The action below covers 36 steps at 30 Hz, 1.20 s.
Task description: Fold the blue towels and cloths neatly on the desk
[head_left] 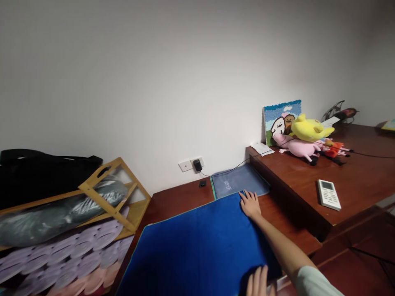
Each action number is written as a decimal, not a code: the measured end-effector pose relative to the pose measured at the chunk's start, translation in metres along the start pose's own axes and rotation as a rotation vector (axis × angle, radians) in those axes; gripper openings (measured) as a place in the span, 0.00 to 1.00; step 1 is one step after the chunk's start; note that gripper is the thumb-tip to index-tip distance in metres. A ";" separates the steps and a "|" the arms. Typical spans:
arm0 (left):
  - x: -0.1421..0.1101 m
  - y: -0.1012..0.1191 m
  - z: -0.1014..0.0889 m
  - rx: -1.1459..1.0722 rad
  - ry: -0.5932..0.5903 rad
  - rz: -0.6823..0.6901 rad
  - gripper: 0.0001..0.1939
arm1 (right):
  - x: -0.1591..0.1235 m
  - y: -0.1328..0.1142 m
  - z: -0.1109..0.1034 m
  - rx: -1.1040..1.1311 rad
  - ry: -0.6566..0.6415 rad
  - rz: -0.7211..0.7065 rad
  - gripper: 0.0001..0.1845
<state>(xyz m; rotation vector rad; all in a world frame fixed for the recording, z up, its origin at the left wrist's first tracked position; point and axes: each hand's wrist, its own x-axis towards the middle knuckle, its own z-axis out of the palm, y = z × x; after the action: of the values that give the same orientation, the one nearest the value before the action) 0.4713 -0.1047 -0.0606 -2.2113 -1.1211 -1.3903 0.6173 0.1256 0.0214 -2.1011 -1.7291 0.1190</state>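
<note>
A large blue cloth (197, 242) with a thin green edge lies spread over the low reddish-brown tabletop. Near its far right corner, my right hand (250, 204) rests palm down with fingers apart. At the bottom of the view my left hand (258, 283) is on or just above the cloth's near right part, its fingers stretched out; the rest of that hand is cut off. Just beyond the cloth's far edge, against the wall, lies a flat grey-blue pouch (237, 181) with pale lettering and a green strip.
A higher wooden surface (364, 172) at right carries a white remote control (328, 194), plush toys (311, 128) and a dog picture (282, 117). A black plug (197, 165) trails a cable across. Left stand a wooden rack (135, 213), a black bag (46, 172) and purple scalloped fabric (77, 246).
</note>
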 end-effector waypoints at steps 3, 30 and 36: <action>0.003 0.026 0.034 -0.057 -0.104 0.044 0.13 | 0.003 0.005 0.003 0.010 -0.038 -0.010 0.30; 0.098 -0.098 -0.213 -0.566 0.202 -1.032 0.20 | 0.070 -0.205 -0.048 0.360 -0.059 -0.279 0.22; 0.030 -0.198 -0.291 -0.308 0.387 -1.334 0.33 | 0.054 -0.393 0.020 0.358 -0.299 -0.456 0.14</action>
<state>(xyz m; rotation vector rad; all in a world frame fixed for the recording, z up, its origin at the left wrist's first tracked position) 0.1476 -0.1383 0.0779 -1.0287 -2.4733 -2.3912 0.2618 0.2384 0.1571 -1.4525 -2.1273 0.5836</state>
